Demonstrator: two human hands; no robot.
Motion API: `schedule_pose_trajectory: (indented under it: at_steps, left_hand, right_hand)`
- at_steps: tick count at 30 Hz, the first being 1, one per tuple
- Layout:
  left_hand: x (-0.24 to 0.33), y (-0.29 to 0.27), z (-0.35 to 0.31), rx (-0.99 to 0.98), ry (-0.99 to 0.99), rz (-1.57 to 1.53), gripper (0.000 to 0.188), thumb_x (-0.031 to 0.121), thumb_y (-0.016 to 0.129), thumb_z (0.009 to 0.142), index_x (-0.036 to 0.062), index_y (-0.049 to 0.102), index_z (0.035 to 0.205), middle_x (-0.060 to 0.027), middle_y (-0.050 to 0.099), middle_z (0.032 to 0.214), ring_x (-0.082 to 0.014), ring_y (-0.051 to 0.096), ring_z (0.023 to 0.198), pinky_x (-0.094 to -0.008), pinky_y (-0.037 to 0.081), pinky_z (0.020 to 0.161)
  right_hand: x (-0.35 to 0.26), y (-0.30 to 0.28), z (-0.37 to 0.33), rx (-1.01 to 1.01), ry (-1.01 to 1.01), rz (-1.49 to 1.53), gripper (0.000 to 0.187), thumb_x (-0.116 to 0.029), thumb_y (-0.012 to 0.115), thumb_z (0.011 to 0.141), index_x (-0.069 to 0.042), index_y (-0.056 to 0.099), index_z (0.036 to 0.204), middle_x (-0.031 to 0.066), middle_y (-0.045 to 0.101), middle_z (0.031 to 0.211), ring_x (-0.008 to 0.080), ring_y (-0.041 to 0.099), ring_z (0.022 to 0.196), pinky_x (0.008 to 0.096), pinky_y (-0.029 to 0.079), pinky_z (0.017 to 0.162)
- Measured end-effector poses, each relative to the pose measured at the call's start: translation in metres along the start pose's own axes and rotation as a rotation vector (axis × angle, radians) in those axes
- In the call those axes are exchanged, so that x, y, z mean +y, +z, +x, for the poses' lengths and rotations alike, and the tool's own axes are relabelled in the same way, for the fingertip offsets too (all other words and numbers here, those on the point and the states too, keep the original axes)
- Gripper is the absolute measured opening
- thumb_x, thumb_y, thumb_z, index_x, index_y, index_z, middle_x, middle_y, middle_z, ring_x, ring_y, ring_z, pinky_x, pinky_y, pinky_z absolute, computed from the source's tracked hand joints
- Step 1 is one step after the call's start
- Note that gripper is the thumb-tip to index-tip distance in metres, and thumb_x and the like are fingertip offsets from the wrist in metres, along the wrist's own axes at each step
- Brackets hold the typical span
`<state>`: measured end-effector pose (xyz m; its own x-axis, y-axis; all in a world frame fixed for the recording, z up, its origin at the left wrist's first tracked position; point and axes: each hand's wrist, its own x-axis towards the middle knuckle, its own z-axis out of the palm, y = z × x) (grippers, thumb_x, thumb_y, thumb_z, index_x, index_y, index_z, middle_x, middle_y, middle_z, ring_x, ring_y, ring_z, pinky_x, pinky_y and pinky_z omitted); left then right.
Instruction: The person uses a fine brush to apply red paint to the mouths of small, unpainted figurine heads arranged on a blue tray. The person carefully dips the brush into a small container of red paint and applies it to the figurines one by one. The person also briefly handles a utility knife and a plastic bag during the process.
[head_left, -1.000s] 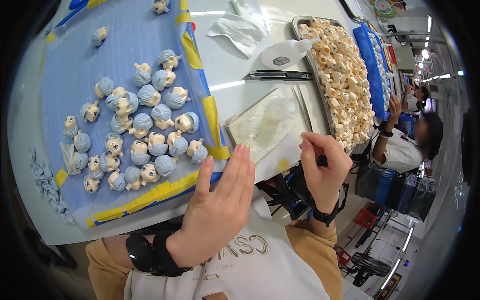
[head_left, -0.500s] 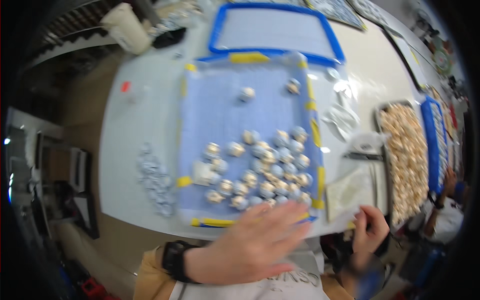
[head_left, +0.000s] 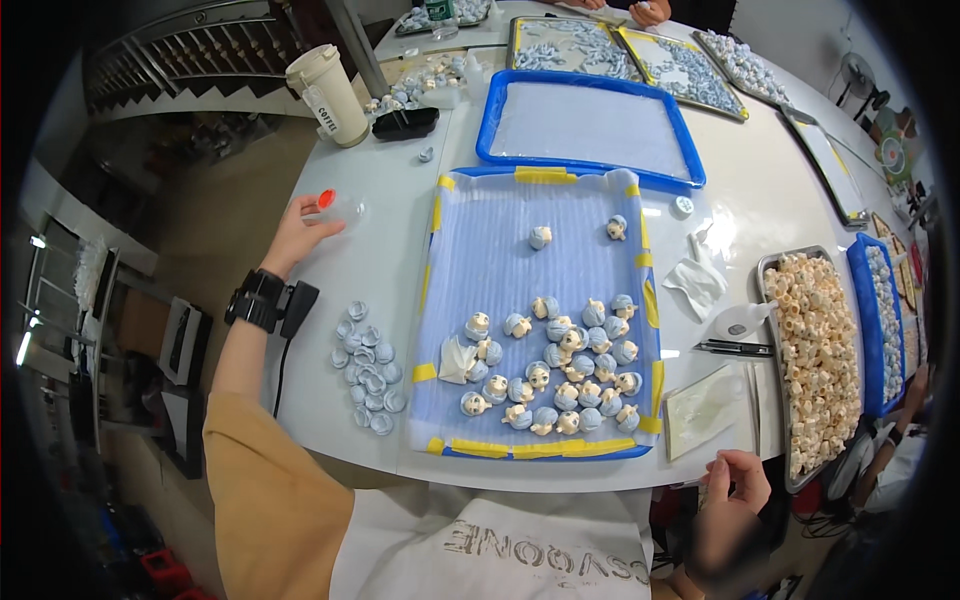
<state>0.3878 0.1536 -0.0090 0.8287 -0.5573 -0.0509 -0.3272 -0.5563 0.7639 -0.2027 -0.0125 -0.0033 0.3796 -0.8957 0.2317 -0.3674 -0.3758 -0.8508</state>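
Note:
My left hand (head_left: 297, 238) reaches over the left part of the table, thumb and fingers apart, right beside a small clear bottle with a red cap (head_left: 327, 198). Its fingertips are close to the cap; whether they touch it I cannot tell. My right hand (head_left: 737, 482) is held at the table's front edge, fingers curled together, with what they hold, if anything, too small to make out. Between the hands lies a blue tray lined with a pale sheet (head_left: 480, 260), its edges taped yellow. Several small doll heads with blue hair (head_left: 567, 395) and a crumpled white tissue (head_left: 457, 360) rest on it.
Loose blue cup-shaped pieces (head_left: 370, 375) lie left of the tray. A second blue tray (head_left: 590, 120) stands behind it. To the right are a white squeeze bottle (head_left: 740, 320), black tweezers (head_left: 735, 348) and a metal tray of cream-coloured pieces (head_left: 815, 360). A cream tumbler (head_left: 335, 100) stands at the far left.
My left hand has swung from over the tray's front edge to the far left, up to the red-capped bottle. The view has shifted. My right hand stays low by the table edge.

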Motion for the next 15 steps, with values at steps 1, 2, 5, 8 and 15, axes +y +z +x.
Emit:
schedule_pose_trajectory:
  at_steps: [1,2,5,8,15]
  left_hand:
    - [0.005,0.005,0.006,-0.063,-0.017,-0.027,0.074,0.025,0.082,0.07,0.0039,0.044,0.13,-0.0133,0.051,0.125,-0.0183,0.055,0.097,-0.033,0.048,0.085]
    - [0.009,0.009,0.011,-0.124,-0.035,-0.052,0.071,0.025,0.082,0.07,0.0041,0.046,0.128,-0.0119,0.052,0.124,-0.0175,0.055,0.097,-0.0322,0.048,0.085]
    - [0.004,0.014,0.018,-0.079,0.038,-0.085,0.064,0.025,0.081,0.072,0.0041,0.05,0.124,-0.0084,0.055,0.122,-0.0175,0.053,0.101,-0.0324,0.046,0.087]
    - [-0.001,0.018,0.026,-0.001,0.195,0.0,0.071,0.029,0.083,0.069,0.0031,0.048,0.126,-0.0112,0.052,0.126,-0.0207,0.05,0.109,-0.036,0.044,0.092]
    - [0.024,0.054,0.027,-0.004,0.127,0.128,0.084,0.038,0.085,0.064,0.001,0.045,0.127,-0.0179,0.048,0.128,-0.0268,0.048,0.117,-0.0367,0.042,0.097]
  right_hand:
    - [-0.003,0.001,-0.001,0.015,0.015,0.022,0.004,0.0,0.057,0.088,0.003,0.059,0.091,0.0049,0.058,0.08,0.0086,0.059,0.066,0.0206,0.049,0.056]
    - [-0.006,0.003,-0.002,0.024,0.026,0.032,0.004,0.0,0.057,0.088,0.003,0.059,0.09,0.0048,0.058,0.08,0.0086,0.059,0.066,0.0207,0.049,0.056]
    - [-0.006,0.005,-0.001,0.024,0.039,0.053,0.003,0.002,0.057,0.088,0.004,0.059,0.09,0.0049,0.058,0.079,0.009,0.06,0.066,0.0208,0.049,0.055]
    - [-0.002,0.004,0.0,-0.009,0.036,0.036,0.003,0.003,0.057,0.088,0.004,0.059,0.09,0.005,0.058,0.079,0.0094,0.06,0.067,0.0211,0.05,0.055]
    - [-0.002,0.007,0.001,-0.043,-0.042,0.006,0.004,0.004,0.059,0.087,0.005,0.059,0.09,0.0065,0.059,0.077,0.0099,0.061,0.066,0.0221,0.052,0.055]
